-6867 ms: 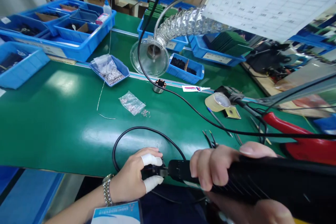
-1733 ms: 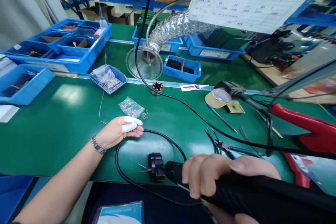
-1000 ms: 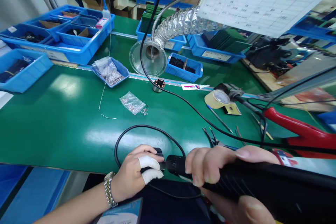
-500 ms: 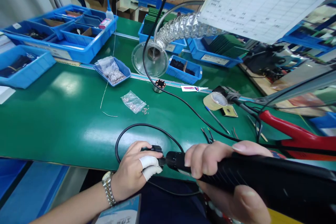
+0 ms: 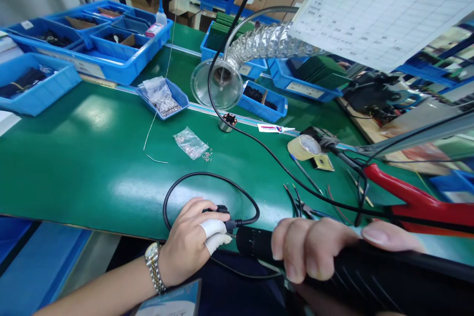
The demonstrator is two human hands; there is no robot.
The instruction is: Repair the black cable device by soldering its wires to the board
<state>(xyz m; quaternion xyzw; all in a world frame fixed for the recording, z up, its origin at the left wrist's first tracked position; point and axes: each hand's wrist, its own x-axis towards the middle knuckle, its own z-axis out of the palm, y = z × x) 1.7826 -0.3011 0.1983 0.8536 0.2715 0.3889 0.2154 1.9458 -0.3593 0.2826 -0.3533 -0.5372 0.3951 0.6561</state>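
My left hand [image 5: 192,239], with white covers on two fingers, is closed around a small black ribbed part [image 5: 221,209]. From that part a black cable [image 5: 207,175] loops over the green bench top. My right hand [image 5: 318,247] grips a thick black electric screwdriver [image 5: 255,243], its nose pointing left at the part. The nose sits just beside my left fingertips, a little below the cable's exit. Whether the bit touches a screw is hidden by the fingers.
A clear bag of screws [image 5: 190,143] lies beside loose screws [image 5: 207,154]. A wound metal stator [image 5: 227,122] stands under a fume extraction hood [image 5: 218,84]. Pliers [image 5: 306,209], a tape roll [image 5: 303,147] and a red-handled tool [image 5: 407,192] are right. Blue bins [image 5: 128,76] line the back.
The screwdriver's nose has moved slightly down and toward me, exposing the cable's exit and the pliers. My left hand keeps its hold on the black part. The view has shifted a little.
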